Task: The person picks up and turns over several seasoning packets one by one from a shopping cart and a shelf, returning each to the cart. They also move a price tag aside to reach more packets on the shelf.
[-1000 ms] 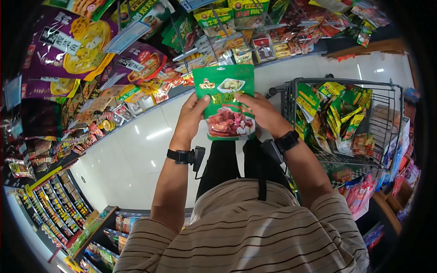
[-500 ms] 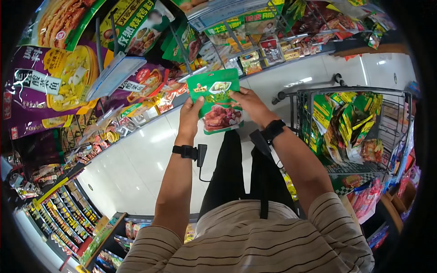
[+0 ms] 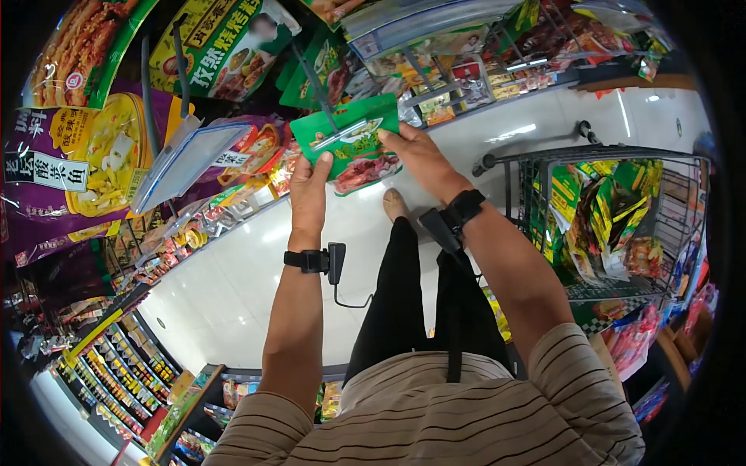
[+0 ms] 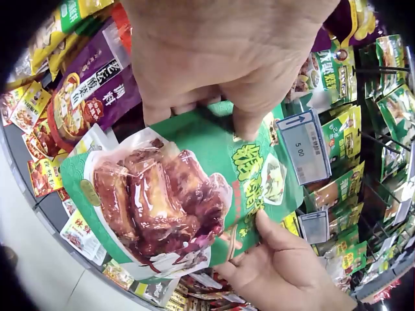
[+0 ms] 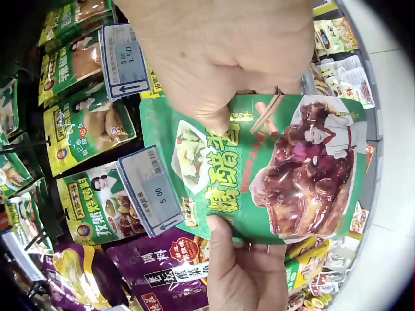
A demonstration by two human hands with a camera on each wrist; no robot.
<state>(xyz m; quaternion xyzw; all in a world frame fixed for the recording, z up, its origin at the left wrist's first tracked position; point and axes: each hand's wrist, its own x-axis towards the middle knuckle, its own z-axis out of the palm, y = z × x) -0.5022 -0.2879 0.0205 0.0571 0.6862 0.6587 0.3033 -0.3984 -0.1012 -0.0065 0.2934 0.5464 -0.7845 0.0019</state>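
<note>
Both hands hold a green pouch (image 3: pixel 347 147) with a picture of glazed meat, one at each side edge. The left hand (image 3: pixel 309 196) pinches its left edge, thumb on the printed front; the right hand (image 3: pixel 429 165) grips the opposite edge the same way. In the left wrist view the pouch (image 4: pixel 162 194) lies between the left hand (image 4: pixel 227 52) above and the right hand (image 4: pixel 285 265) below. The right wrist view shows the pouch (image 5: pixel 259 175) front, with the right hand (image 5: pixel 220 52) at the top and the left hand (image 5: pixel 243 272) beneath. A metal hook overlaps the pouch's top in the head view.
Hooks with hanging packets, among them a purple pouch (image 3: pixel 109 147) and a green barbecue seasoning pouch (image 3: pixel 225 50), stand ahead and left. Price tags (image 5: pixel 150 191) stick out near the pouch. A wire cart (image 3: pixel 614 291) holding several green and yellow packets (image 3: pixel 610 210) is at the right.
The pouch has moved forward and left toward the hanging packets, with both hands still on it, and it has tilted. Shelf goods appear larger and closer; the cart appears slightly farther right.
</note>
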